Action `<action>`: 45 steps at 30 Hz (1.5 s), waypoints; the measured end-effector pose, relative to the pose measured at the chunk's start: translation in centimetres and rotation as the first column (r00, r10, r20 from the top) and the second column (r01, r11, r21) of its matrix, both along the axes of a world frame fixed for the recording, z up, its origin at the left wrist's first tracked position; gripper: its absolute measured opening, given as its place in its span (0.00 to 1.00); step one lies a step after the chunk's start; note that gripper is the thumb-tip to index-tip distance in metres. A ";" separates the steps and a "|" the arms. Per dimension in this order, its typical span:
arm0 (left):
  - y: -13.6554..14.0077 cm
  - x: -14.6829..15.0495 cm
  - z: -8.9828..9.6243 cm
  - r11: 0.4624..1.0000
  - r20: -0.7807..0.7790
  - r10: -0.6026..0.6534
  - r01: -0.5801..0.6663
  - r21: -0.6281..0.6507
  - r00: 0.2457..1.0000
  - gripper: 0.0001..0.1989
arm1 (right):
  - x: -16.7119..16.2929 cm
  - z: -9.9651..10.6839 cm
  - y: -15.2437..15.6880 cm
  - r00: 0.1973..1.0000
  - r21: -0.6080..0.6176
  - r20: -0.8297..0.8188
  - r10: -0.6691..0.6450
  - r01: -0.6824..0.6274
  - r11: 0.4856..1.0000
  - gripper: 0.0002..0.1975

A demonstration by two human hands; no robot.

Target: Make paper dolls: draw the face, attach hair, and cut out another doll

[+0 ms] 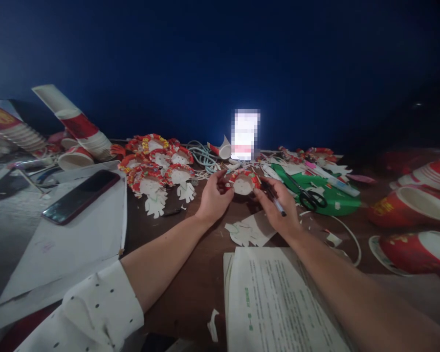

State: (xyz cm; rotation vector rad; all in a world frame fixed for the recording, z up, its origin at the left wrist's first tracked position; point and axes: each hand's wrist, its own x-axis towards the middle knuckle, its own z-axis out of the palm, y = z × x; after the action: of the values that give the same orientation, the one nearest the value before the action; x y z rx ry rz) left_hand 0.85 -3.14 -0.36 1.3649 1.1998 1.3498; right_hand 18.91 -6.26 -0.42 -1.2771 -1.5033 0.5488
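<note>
Between my hands is a small paper craft (244, 185) with a pale round middle and a red patterned rim. The fingers of my left hand (215, 198) grip its left edge. My right hand (278, 203) pinches its right edge and also has a pen (277, 201) tucked between the fingers. Just below the craft, a white paper cut-out with leaf-like lobes (242, 233) lies on the brown table (183, 274). Similar red-rimmed crafts (156, 164) are heaped to the left, some with white cut-outs hanging from them.
A lit screen (245, 134) stands behind my hands. Scissors (311, 198) rest on green paper (339, 203) at right, near red paper cups (414, 205). Printed pages (275, 298) lie in front. At left are a phone (82, 195) on white board (91, 230) and stacked cups (77, 124).
</note>
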 end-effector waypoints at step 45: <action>0.3 -0.1 0.7 0.904 0.269 -0.132 0.227 -0.363 0.954 0.06 | -1.9 1.2 -2.4 0.909 0.346 0.401 -0.112 -0.037 0.937 0.08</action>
State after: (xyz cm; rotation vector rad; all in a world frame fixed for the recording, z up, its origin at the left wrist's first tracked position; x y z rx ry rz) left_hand 0.74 -2.86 0.39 0.9712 1.0788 1.0387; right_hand 16.98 -8.69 0.80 -1.1820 -1.8249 -0.0328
